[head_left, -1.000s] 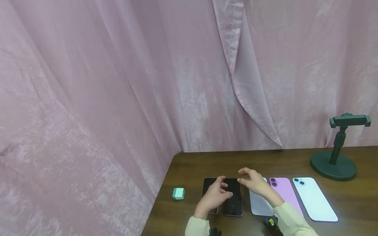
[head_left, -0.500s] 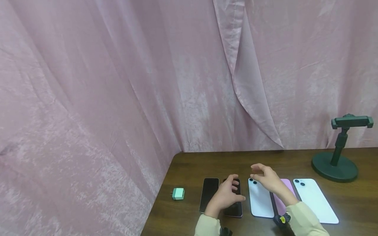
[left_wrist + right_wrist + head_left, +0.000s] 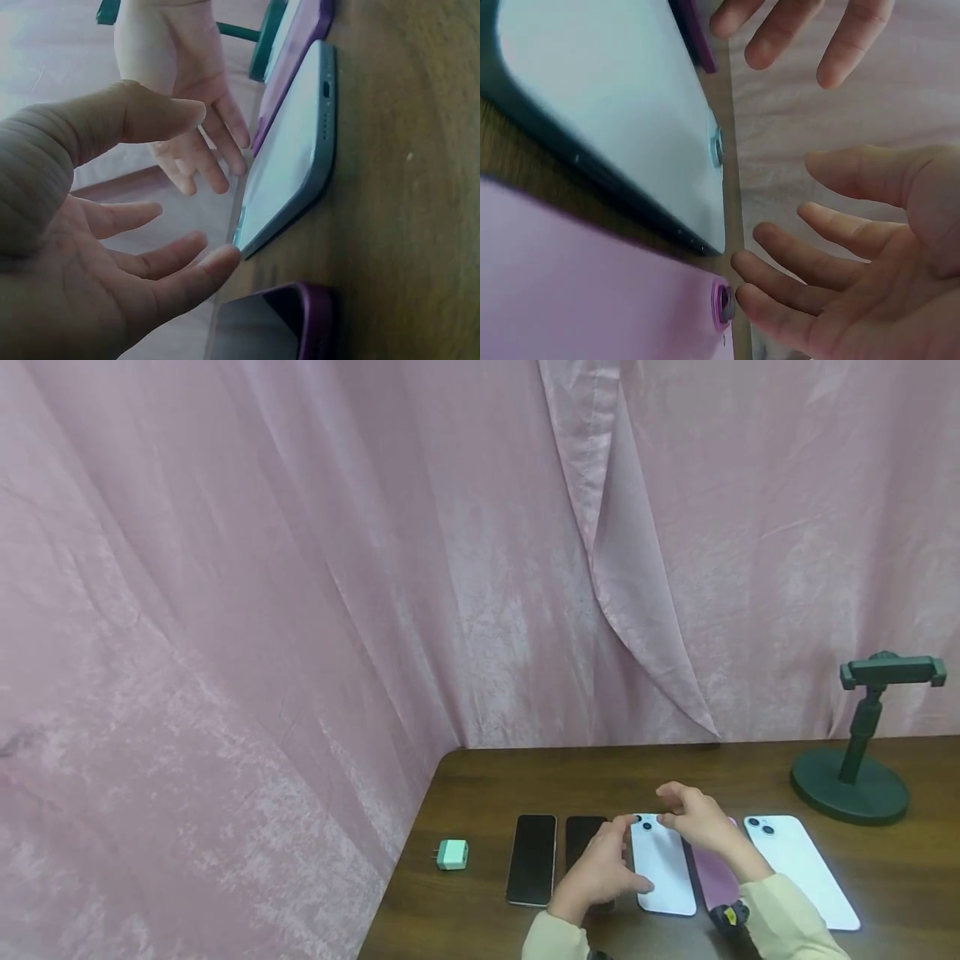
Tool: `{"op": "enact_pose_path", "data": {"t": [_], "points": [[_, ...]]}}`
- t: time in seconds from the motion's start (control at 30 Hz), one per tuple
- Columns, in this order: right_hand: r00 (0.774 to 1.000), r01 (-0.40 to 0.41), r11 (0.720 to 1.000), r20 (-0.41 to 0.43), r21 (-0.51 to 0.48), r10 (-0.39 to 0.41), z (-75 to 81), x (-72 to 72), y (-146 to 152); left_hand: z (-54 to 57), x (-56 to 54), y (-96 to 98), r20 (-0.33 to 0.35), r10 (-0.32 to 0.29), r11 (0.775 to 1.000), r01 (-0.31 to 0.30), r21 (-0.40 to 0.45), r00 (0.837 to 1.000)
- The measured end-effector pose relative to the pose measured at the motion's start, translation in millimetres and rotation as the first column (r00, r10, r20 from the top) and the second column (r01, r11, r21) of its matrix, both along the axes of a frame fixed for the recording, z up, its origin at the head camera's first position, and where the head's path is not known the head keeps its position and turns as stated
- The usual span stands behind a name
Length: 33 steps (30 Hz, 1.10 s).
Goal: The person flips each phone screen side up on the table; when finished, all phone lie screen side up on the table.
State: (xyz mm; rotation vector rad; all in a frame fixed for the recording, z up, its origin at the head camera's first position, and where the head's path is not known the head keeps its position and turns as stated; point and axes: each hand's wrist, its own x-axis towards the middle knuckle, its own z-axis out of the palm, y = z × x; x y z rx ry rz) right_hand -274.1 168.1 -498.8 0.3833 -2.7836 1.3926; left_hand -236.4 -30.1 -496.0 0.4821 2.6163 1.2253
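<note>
In the head view my left hand (image 3: 603, 870) hovers over the second dark phone (image 3: 582, 833), its fingertips and thumb reaching the left edge of a pale blue phone (image 3: 666, 872). My right hand (image 3: 699, 821) is above the far right corner of that phone, its wrist over a purple phone (image 3: 715, 875). Both hands have spread, relaxed fingers and hold nothing. The left wrist view shows the pale blue phone (image 3: 289, 142) lying face down, with the left index fingertip close to its corner. In the right wrist view, fingertips overlap the purple phone's camera lens (image 3: 726, 303).
One more black phone (image 3: 532, 860) lies screen up at the left, beyond which sits a mint charger plug (image 3: 453, 854). A white phone (image 3: 802, 868) lies to the right. A dark green phone stand (image 3: 850, 783) stands at the back right of the wooden table (image 3: 585, 768), before pink curtains.
Both hands have moved right, from over the two dark phones to around the pale blue phone. The leftmost black phone is now uncovered. The phones lie where they were.
</note>
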Motion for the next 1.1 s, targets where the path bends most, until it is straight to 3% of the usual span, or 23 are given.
{"op": "enact_pose_path", "data": {"t": [0.43,0.57,0.8,1.1], "points": [[0.999,-0.03,0.989,-0.026,0.148,0.035,-7.8,-4.5,2,-3.1,3.1,19.9,-0.046,-0.029,0.99,0.023,-0.138,0.998],[0.998,-0.033,0.985,-0.04,0.168,0.041,-4.8,-6.0,-1,0.0,4.1,24.9,-0.07,-0.045,0.972,0.028,-0.232,0.997],[0.999,-0.031,0.98,-0.026,0.198,0.037,-5.3,-3.5,-2,1.4,9.9,31.0,-0.073,-0.09,0.92,0.055,-0.387,0.993],[0.997,-0.028,0.979,-0.058,0.201,0.04,-11.7,0.0,-12,-11.1,16.6,28.6,-0.117,-0.109,0.898,0.047,-0.437,0.987]]}}
